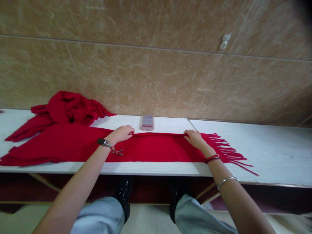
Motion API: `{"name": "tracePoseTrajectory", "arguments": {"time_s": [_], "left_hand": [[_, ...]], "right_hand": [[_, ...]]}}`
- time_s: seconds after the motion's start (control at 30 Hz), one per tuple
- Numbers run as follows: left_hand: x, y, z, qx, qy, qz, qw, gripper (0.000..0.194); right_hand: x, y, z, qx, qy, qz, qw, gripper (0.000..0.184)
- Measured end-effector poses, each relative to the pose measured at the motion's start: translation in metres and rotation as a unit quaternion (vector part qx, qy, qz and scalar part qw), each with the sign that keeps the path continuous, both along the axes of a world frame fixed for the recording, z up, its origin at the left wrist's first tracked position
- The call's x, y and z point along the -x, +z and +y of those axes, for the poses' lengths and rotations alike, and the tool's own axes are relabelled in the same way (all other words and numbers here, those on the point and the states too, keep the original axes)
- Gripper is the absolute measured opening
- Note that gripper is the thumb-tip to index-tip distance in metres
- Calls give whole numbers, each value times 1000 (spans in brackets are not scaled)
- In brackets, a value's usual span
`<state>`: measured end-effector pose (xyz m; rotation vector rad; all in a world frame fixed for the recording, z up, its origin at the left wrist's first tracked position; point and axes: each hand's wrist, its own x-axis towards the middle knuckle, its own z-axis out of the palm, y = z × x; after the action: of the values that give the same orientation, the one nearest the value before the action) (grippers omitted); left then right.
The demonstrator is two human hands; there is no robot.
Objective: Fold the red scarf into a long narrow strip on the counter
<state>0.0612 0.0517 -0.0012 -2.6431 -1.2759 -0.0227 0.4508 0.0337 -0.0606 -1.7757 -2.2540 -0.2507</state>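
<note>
A long red scarf lies stretched along the white bench top, its fringe spread out at the right end. On its far edge, left of the middle, my left hand has its fingers curled over the cloth. Further right, near the fringe, my right hand grips the same edge between thumb and fingers. Between the two hands the far edge runs nearly straight. At the left the scarf widens and joins or meets a crumpled heap of red cloth; I cannot tell whether it is one piece.
A phone in a clear case lies behind the scarf, by the wall. The narrow white bench top backs onto a brown tiled wall. A small white hook is fixed to the wall. My legs and black shoes are below the front edge.
</note>
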Motion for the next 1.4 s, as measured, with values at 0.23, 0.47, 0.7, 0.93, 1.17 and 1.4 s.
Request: {"name": "tracePoseTrajectory", "arguments": {"time_s": [0.23,0.47,0.7,0.93,1.17,1.4], "left_hand": [[6,6,-4,11,-14,-14,1000,19],[21,21,-10,8,-17,-8,1000,17],[27,32,-38,25,-40,16,999,18],[35,7,-65,56,-22,21,998,17],[41,7,-73,11,0,49,999,21],[51,2,-71,-51,-9,96,994,23]], "right_hand": [[-33,8,-17,-21,9,-66,998,23],[-53,18,-37,-74,47,-71,994,26],[-68,23,-71,-113,67,-122,984,27],[-79,8,-86,-93,45,-170,980,25],[-94,9,-97,-127,30,-171,977,29],[-114,8,-118,-140,-4,-188,972,29]]}}
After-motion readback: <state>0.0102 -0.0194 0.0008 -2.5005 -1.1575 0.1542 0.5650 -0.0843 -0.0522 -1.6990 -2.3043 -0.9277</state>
